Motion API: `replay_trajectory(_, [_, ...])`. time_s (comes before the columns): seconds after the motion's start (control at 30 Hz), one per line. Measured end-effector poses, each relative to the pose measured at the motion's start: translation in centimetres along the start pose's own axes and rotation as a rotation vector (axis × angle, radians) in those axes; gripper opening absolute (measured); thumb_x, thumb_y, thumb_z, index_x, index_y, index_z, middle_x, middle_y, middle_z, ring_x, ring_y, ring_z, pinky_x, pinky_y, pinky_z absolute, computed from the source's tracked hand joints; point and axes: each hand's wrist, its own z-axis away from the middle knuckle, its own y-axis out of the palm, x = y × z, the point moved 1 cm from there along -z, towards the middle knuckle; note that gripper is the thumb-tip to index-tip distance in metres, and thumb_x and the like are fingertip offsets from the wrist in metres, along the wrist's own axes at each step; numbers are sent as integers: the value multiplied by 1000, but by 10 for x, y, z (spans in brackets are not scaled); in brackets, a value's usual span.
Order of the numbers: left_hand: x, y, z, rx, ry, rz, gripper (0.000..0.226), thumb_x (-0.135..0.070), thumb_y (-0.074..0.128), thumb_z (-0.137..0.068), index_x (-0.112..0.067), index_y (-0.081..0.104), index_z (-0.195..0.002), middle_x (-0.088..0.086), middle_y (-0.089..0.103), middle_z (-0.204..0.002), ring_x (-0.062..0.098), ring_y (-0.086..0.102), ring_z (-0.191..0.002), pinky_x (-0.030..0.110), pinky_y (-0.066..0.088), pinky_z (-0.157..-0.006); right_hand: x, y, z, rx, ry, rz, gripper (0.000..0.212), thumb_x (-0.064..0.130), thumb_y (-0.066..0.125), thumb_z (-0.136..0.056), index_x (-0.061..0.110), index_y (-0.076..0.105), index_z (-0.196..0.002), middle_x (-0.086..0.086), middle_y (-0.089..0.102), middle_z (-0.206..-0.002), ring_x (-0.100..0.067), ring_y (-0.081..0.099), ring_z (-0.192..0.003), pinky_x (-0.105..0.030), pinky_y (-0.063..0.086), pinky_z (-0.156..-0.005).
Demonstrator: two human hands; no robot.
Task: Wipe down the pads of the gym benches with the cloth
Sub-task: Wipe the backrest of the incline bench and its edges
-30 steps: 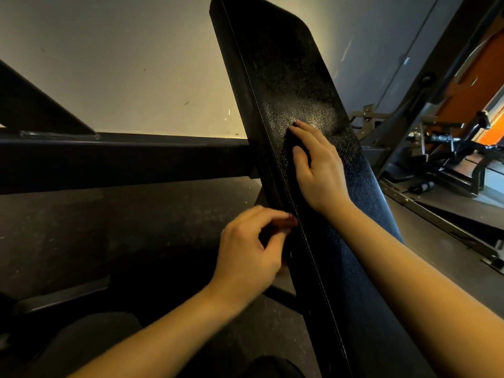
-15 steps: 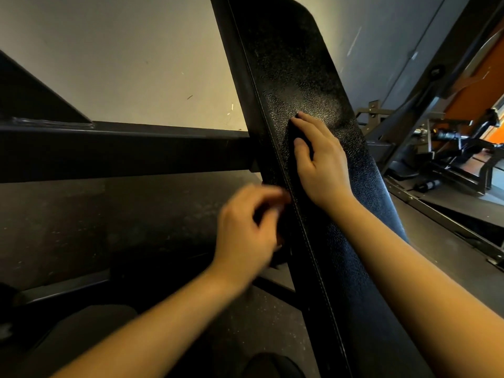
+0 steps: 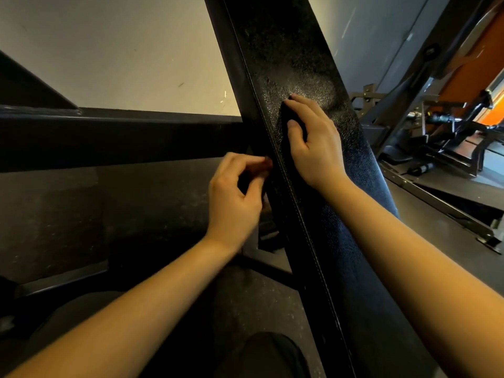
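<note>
Black bench pad (image 3: 300, 64) runs tilted from bottom right up to top centre, w/ a stitched seam along its left edge. R hand (image 3: 316, 148) lies on the pad's face abt mid-height, fingers fairly straight and close together, pressing a dark cloth (image 3: 289, 118) flat against the pad. Cloth shows only as a dark patch betw. thumb and forefinger; the rest is hidden under the palm.

L hand (image 3: 234, 197) is just beside the pad's left edge, below the R hand. Its fingers are curled w/ tips near the thumb, right at the pad's side. Can't tell if they pinch anything; too dark there.

Behind: pale wall (image 3: 136, 50), a dark horizontal frame bar (image 3: 109, 137) meeting the pad from the left, speckled dark floor (image 3: 136, 214). Far right, other gym gear (image 3: 450, 137) and an orange panel (image 3: 469, 69).
</note>
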Motion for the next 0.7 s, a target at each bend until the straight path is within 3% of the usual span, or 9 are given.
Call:
replay_trajectory(0.2, [-16,7,123,237,6,111,22,-5,67,-90,-21,66,-106,-14,60,-106,10,64,-103,15,45,-88,0,0,1,-2,2,7,44,25,46,-102,17,58,-143,5,52,-151,-15,47,-138,-39,38,-115])
replay_trajectory(0.4, [-8,6,26,0,-13,35,23,1,67,-89,-13,70,-107,-5,65,-102,7,64,-100,14,46,-88,-2,1,0,-19,0,1,42,22,48,-101,16,60,-140,3,53,-150,-16,49,-137,-36,38,-114])
replay_trajectory(0.6, [-19,6,109,206,55,66,25,-7,68,-90,-23,69,-110,-14,62,-108,9,65,-105,20,49,-89,-3,2,1,-19,-4,-10,42,23,48,-101,16,60,-141,3,53,-150,-16,48,-139,-38,38,-116])
replay_trajectory(0.7, [-10,4,21,2,41,7,25,-1,69,-87,-19,72,-104,-8,67,-101,4,65,-99,19,50,-89,-3,3,1,-15,-5,-9,43,23,48,-100,16,61,-140,3,53,-150,-17,48,-138,-40,38,-116])
